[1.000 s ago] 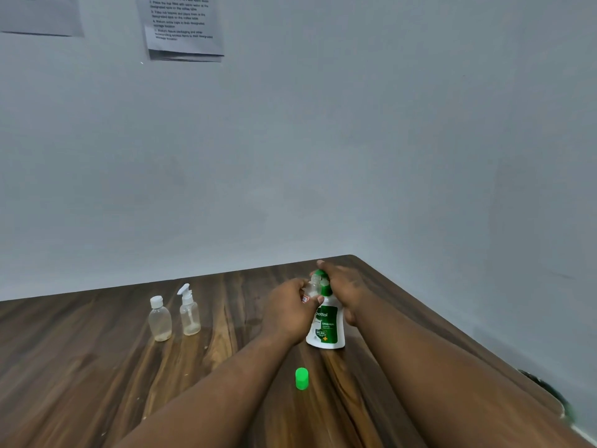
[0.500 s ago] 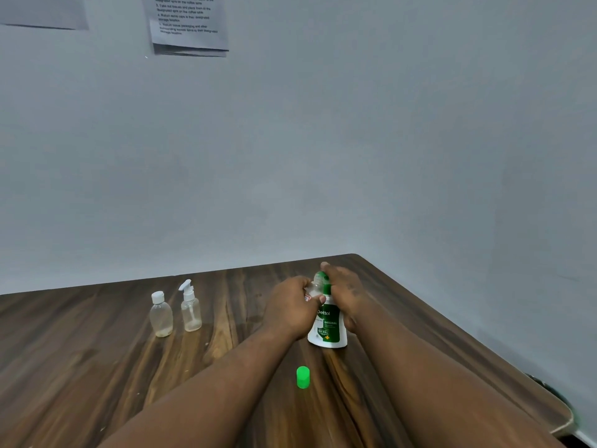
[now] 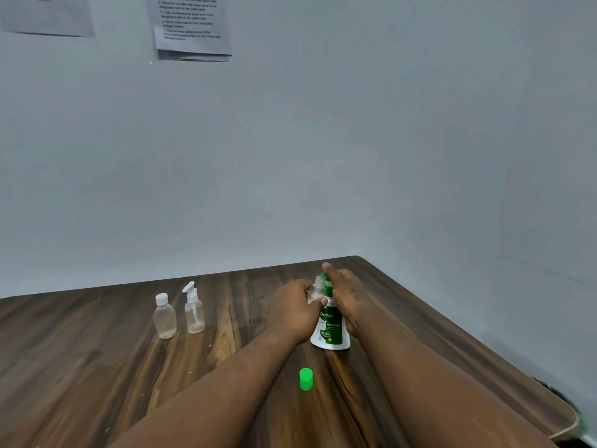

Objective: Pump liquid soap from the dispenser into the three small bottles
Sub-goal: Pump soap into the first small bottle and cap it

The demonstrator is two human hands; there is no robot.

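2 hands meet at the soap dispenser (image 3: 331, 331), which stands upright on the wooden table (image 3: 97, 367). The left hand (image 3: 292, 310) has its fingers curled round a small clear bottle (image 3: 318, 287), held against the dispenser's neck under the green pump head. The right hand (image 3: 347, 294) lies along the dispenser's right side, fingers fairly straight and laid over the pump head.

The label reads "Dettol", "ORIGINAL" and "99.9%". A red-and-white scrap on the held bottle is too small to read.

Well left stand 2 more bottles, just beside each other: a white-capped bottle (image 3: 164, 316) and a spray-top bottle (image 3: 194, 313). 1 green cap (image 3: 306, 379) stands near the dispenser, between the forearms. On the wall, the printed sheet (image 3: 192, 24) has numbered lines too blurred to read.
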